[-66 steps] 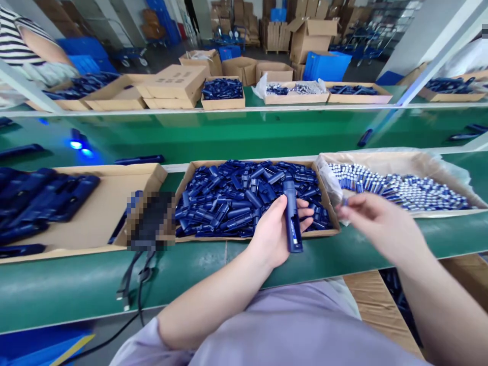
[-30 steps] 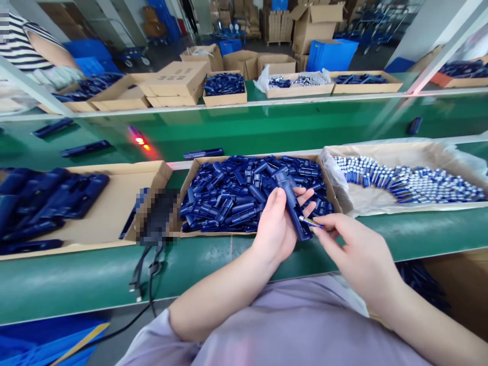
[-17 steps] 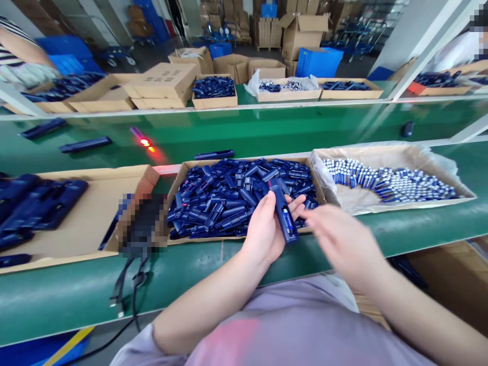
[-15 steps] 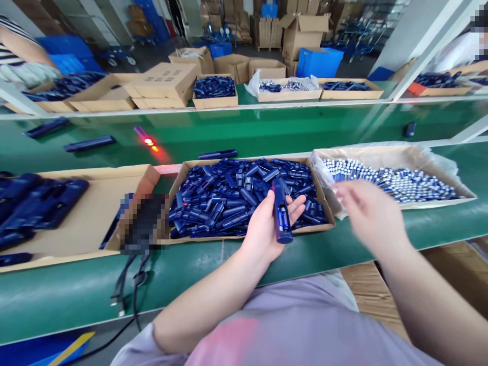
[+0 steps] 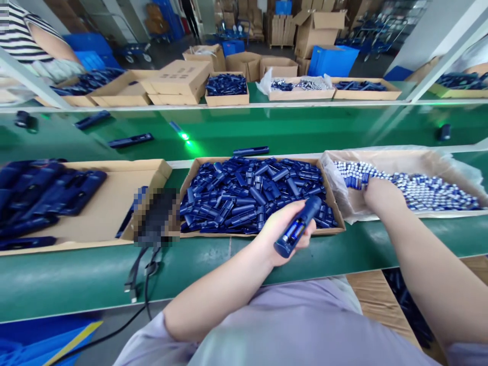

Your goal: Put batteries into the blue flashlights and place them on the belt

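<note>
A dark blue handheld device rests in my left hand, its battery compartment facing up with blue batteries visible inside. My left fingers wrap around it, above the front right edge of a cardboard box of blue plastic parts. Over to the right, my right hand reaches into a plastic-lined box of small blue-and-silver batteries. Its fingers are curled down among them at the left side of the pile. The hand itself hides the fingertips, so what they grip cannot be made out.
Left of the parts box lies a cardboard tray of larger blue pieces. A black cable hangs over the bench edge. Behind, blue devices lie on a green surface, one glowing green. A person in striped sleeves is at the far left.
My right hand has moved into the battery box from its left edge. The device in my left hand has tilted, its top swinging right. The glow on the green surface turned from red to green.
</note>
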The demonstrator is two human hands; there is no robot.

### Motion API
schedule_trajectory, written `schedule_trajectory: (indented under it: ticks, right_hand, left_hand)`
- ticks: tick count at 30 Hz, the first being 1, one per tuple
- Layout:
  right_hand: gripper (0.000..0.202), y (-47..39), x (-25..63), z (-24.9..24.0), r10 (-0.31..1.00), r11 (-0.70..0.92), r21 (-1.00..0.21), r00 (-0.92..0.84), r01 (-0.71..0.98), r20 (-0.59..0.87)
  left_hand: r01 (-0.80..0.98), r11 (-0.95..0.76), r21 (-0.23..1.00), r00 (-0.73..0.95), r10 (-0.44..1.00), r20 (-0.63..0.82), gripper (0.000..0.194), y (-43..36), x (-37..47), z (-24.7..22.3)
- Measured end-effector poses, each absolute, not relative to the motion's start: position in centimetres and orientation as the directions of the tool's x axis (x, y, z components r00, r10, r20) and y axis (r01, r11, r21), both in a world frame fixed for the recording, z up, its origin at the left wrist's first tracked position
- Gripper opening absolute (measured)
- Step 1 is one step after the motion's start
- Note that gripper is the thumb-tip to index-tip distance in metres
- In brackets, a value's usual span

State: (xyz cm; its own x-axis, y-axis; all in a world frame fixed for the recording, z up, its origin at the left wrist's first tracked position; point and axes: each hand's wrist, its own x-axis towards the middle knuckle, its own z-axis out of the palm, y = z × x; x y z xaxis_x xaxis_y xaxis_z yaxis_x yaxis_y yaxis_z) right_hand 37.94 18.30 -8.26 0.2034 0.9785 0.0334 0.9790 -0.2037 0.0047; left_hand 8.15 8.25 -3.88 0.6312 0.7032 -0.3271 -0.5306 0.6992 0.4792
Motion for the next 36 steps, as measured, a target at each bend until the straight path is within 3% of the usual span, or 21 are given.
schedule_trajectory:
  ticks: [4,7,9,11,13,16,21,24,30,33,36]
  right_hand:
    - [0.022,17.9,38.6,-7.8,0.984,-0.127,-0.073,0.135,0.989,0.113]
    - [0.026,16.3,38.3,-6.1,0.981,-0.064,-0.151,0.09,0.986,0.171]
    - [0.03,14.2,37.3,-4.3,0.982,0.0,-0.222,0.043,0.975,0.186]
    - [0.033,11.3,35.3,-2.3,0.981,0.117,-0.398,-0.043,0.91,0.19]
    - [0.033,8.3,32.4,-0.5,0.963,0.263,-0.668,-0.152,0.696,0.221]
    - [0.028,4.7,27.6,1.0,0.937,0.346,-0.79,-0.23,0.506,0.263]
    - [0.02,3.0,23.5,0.4,0.918,0.396,-0.713,-0.239,0.578,0.316]
    - [0.012,2.9,23.6,0.1,0.906,0.42,-0.649,-0.252,0.634,0.341]
    - [0.01,3.2,24.1,0.5,0.916,0.401,-0.675,-0.256,0.619,0.309]
    - [0.011,3.4,24.0,0.1,0.866,0.494,-0.553,-0.32,0.671,0.385]
    - [0.017,3.5,23.9,-0.7,0.774,0.597,-0.346,-0.407,0.724,0.484]
  left_hand:
    - [-0.23,0.855,0.464,0.853,0.407,-0.326,0.022,7.8,7.9,-3.4]
    - [-0.141,0.859,0.493,0.872,0.344,-0.349,0.023,7.4,7.7,-2.7]
    - [-0.165,0.84,0.517,0.86,0.379,-0.341,0.026,7.1,7.8,-2.4]
    - [-0.235,0.811,0.536,0.798,0.476,-0.369,0.028,7.0,8.1,-2.4]
    - [-0.298,0.75,0.59,0.66,0.609,-0.441,0.03,7.0,8.7,-2.6]
    - [-0.326,0.619,0.714,0.406,0.774,-0.486,0.035,6.9,9.6,-3.1]
    - [-0.419,0.493,0.762,0.208,0.87,-0.448,0.034,6.8,10.0,-3.3]
    - [-0.43,0.432,0.793,0.175,0.901,-0.396,0.034,6.8,9.8,-3.5]
    - [-0.419,0.403,0.813,0.174,0.915,-0.364,0.043,6.9,9.6,-4.6]
    - [-0.418,0.363,0.833,0.166,0.932,-0.323,0.043,6.8,9.6,-4.8]
    - [-0.417,0.354,0.837,0.13,0.935,-0.33,0.037,6.9,9.6,-4.4]
